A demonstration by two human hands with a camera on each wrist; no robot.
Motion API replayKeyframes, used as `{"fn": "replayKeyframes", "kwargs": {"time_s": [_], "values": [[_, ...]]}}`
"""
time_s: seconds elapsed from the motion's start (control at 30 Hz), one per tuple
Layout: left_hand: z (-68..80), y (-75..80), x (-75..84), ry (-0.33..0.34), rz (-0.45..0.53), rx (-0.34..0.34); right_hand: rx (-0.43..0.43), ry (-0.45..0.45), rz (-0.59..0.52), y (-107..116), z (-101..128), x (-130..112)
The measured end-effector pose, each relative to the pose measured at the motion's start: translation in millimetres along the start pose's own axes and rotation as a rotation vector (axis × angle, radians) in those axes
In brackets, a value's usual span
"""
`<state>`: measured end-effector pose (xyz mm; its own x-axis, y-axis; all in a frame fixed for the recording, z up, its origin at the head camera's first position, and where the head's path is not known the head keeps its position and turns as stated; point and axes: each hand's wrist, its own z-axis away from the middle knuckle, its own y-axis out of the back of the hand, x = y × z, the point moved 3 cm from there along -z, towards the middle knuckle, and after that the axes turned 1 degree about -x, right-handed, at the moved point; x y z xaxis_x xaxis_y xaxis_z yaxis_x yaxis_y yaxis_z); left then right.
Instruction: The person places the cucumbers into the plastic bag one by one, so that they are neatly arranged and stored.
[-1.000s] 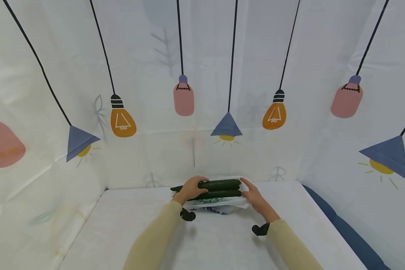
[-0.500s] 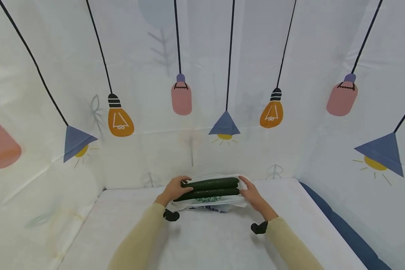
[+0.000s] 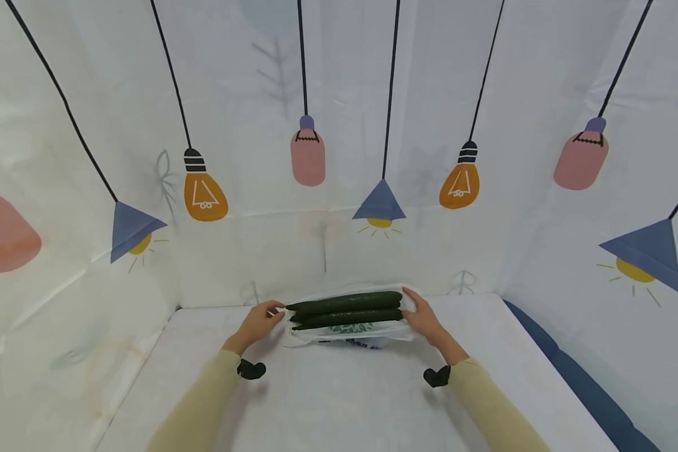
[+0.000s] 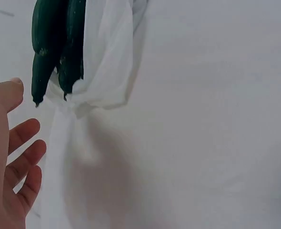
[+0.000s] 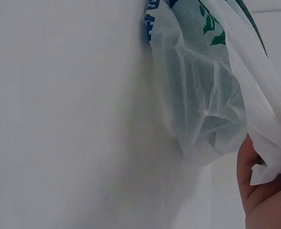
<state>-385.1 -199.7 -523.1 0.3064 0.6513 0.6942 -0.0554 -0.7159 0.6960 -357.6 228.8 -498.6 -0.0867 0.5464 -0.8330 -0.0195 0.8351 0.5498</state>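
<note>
Several dark green cucumbers (image 3: 347, 309) lie lengthwise in a white plastic bag (image 3: 294, 339) with green and blue print. Their stem ends poke out at the bag's left end. My left hand (image 3: 258, 322) is just beyond that end, fingers spread and loosely bent. In the left wrist view a gap shows between the left hand (image 4: 7, 152) and the cucumber tips (image 4: 36, 98). At the opposite end my right hand (image 3: 425, 319) holds the bag's edge. The right wrist view shows the plastic bag's edge (image 5: 262, 114) tucked between the right hand's (image 5: 269, 205) thumb and fingers.
Everything rests on a white-covered table (image 3: 339, 402), the bag near its back edge. White fabric walls (image 3: 248, 251) printed with lamps enclose the back and sides. A dark blue padded shape (image 3: 576, 383) runs along the table's right side.
My left hand has let go of the cucumbers and moved left, off their left end. The cucumbers' left ends now show fully. My right hand has stayed at the bag's right end.
</note>
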Motion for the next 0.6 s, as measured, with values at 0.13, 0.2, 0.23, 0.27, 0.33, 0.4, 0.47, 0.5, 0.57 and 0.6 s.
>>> {"fn": "replayKeyframes", "kwargs": {"time_s": [0.13, 0.2, 0.23, 0.27, 0.33, 0.4, 0.47, 0.5, 0.57, 0.6], "values": [[8.4, 1.6, -12.3, 0.011, 0.014, -0.003, -0.021, 0.000, 0.021, 3.3, 2.9, 0.2], [13.7, 2.5, -16.5, 0.028, 0.023, -0.012, -0.028, 0.011, 0.028, 5.5, 4.7, -0.5], [15.9, 2.8, -18.0, 0.035, 0.028, -0.016, -0.030, 0.020, 0.026, 7.0, 5.3, -1.1], [18.1, 3.3, -18.9, 0.043, 0.031, -0.020, -0.033, 0.030, 0.030, 8.7, 6.1, -1.6], [22.6, 4.3, -20.7, 0.062, 0.034, -0.029, -0.035, 0.045, 0.032, 12.1, 8.1, -2.8], [27.8, 5.5, -22.2, 0.085, 0.035, -0.041, -0.036, 0.062, 0.040, 15.2, 10.4, -3.4], [33.8, 6.7, -23.6, 0.095, 0.031, -0.051, -0.019, 0.077, 0.058, 18.2, 13.5, -3.1], [36.9, 7.2, -24.9, 0.103, 0.028, -0.055, -0.002, 0.092, 0.070, 19.7, 15.1, -3.0], [43.9, 8.2, -27.8, 0.107, 0.013, -0.063, 0.042, 0.115, 0.124, 22.8, 18.4, -1.1], [48.0, 8.8, -29.0, 0.105, 0.003, -0.070, 0.064, 0.125, 0.152, 24.6, 20.8, -0.6]]}}
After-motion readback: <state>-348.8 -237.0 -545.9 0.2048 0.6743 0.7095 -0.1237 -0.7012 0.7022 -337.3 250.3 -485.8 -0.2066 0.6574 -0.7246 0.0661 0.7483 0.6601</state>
